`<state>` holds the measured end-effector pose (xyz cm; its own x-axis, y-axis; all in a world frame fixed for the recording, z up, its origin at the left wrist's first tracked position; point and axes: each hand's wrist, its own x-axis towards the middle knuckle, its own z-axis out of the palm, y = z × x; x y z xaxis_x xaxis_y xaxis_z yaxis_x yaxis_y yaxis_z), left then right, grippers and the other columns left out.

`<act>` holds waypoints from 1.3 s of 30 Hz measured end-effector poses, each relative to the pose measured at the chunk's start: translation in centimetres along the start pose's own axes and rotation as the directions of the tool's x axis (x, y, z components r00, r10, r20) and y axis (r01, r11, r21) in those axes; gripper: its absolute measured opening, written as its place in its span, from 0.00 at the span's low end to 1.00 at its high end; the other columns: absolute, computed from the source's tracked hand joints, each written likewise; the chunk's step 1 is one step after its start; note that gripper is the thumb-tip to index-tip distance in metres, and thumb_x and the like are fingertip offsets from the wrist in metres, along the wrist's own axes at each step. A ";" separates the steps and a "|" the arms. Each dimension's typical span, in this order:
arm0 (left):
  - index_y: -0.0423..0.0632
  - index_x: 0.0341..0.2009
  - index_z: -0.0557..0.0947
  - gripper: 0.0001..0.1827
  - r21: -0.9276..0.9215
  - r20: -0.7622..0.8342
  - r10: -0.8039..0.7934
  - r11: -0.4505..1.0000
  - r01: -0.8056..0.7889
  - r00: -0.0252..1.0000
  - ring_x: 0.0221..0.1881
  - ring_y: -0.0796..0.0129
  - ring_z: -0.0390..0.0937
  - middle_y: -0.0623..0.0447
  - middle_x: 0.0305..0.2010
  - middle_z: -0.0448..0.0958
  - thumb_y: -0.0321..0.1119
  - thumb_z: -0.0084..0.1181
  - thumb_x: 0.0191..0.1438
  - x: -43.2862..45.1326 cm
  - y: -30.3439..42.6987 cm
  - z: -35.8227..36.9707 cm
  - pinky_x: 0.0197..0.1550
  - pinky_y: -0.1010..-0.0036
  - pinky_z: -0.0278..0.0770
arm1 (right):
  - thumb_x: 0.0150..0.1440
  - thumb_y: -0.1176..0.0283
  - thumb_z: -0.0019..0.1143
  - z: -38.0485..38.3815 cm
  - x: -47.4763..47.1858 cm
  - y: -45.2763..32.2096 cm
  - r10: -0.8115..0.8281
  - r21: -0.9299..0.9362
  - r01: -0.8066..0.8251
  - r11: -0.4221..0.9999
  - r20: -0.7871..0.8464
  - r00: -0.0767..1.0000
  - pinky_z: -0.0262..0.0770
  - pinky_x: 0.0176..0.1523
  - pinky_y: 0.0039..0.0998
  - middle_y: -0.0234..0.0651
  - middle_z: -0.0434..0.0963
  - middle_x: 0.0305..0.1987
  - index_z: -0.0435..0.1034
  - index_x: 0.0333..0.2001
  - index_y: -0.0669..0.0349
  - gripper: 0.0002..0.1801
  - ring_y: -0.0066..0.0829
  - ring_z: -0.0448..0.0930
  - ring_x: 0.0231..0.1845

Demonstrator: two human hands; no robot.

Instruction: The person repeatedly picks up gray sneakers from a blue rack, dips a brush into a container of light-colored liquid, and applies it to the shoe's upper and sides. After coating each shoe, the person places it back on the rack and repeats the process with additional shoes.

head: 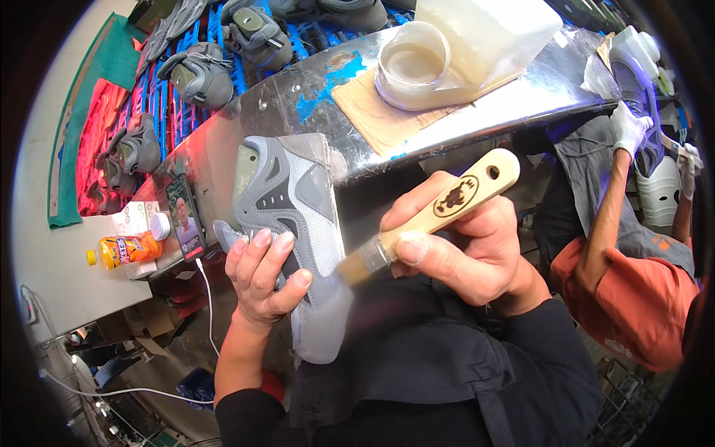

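A grey shoe upper (321, 195) with mesh panels lies on its side before me, toe towards my body. My left hand (268, 279) holds it, fingers spread over its laces side. Between thumb and fingers of my right hand (463, 240) is a flat brush (447, 207) with a wooden handle. Its bristles touch or nearly touch the upper's lower edge near the forefoot; the tips are blurred. Beyond my hands, a round translucent tub (413, 61) with cloudy liquid stands beside a larger translucent plastic container (491, 33), over a piece of cardboard (368, 112).
Several grey shoes (201, 75) sit on a blue slatted rack at the upper left. A phone (187, 218) with a white cable and an orange drink bottle (125, 250) are at the left. The metal table edge (475, 123) curves ahead. A co-worker (625, 290) works at the right.
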<state>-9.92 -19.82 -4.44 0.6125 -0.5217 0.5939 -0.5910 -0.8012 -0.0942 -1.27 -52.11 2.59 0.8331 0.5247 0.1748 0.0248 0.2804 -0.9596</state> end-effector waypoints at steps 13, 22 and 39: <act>0.67 0.62 0.75 0.19 0.011 -0.051 -0.094 0.995 0.095 0.994 0.69 0.54 0.77 0.51 0.66 0.82 0.37 0.61 0.70 1.1 2.6 0.4 0.77 0.53 0.65 | 0.65 0.81 0.65 0.7 -0.8 -1.3 -0.151 -0.210 0.154 0.966 0.029 0.988 0.80 0.39 0.27 0.38 0.85 0.35 0.81 0.43 0.71 0.05 0.24 0.85 0.33; 0.54 0.63 0.75 0.18 0.002 -0.195 -0.248 0.967 0.253 0.949 0.68 0.46 0.77 0.41 0.67 0.81 0.39 0.58 0.71 2.2 5.2 1.7 0.73 0.51 0.68 | 0.60 0.86 0.66 1.2 -1.1 -2.5 -0.384 -0.347 0.402 0.847 0.124 0.915 0.82 0.37 0.31 0.47 0.85 0.41 0.80 0.45 0.75 0.10 0.31 0.86 0.33; 0.48 0.72 0.75 0.27 -0.049 -0.185 -0.408 0.913 0.406 0.894 0.71 0.47 0.75 0.42 0.72 0.77 0.37 0.56 0.70 5.1 6.2 0.3 0.75 0.53 0.65 | 0.63 0.83 0.65 3.3 -3.8 -5.8 -0.355 -0.377 0.346 0.859 0.047 0.934 0.83 0.36 0.28 0.41 0.84 0.39 0.79 0.47 0.74 0.09 0.29 0.87 0.32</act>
<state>-10.29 -27.50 -2.25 0.6912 -0.0856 0.7176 -0.3163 -0.9286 0.1939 -6.44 -53.12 8.22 0.7428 0.4283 0.5147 0.5180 0.1195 -0.8470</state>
